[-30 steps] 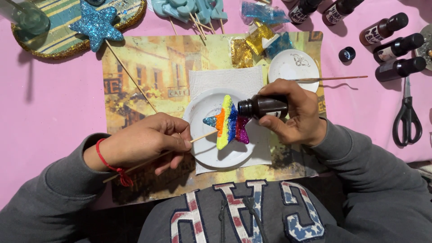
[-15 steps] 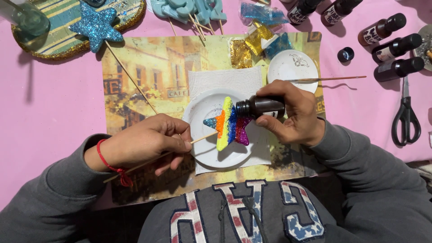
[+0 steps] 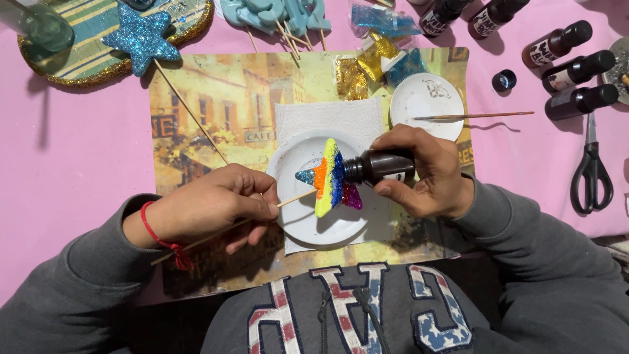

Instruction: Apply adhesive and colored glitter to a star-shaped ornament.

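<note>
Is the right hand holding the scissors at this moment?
No, the right hand grips a dark bottle tipped at the striped glitter star, while the scissors lie untouched on the pink table.

Left hand pinches stick of rainbow star over white plate; right hand tips dark bottle onto it.

A plate is sitting on a napkin at the middle of the placemat. The star on its stick is hovering over the plate, between the left hand and the right hand. A saucer is lying toward the placemat's far right corner, a brush resting across it. Bottles and scissors are lying along the table's right edge.
</note>
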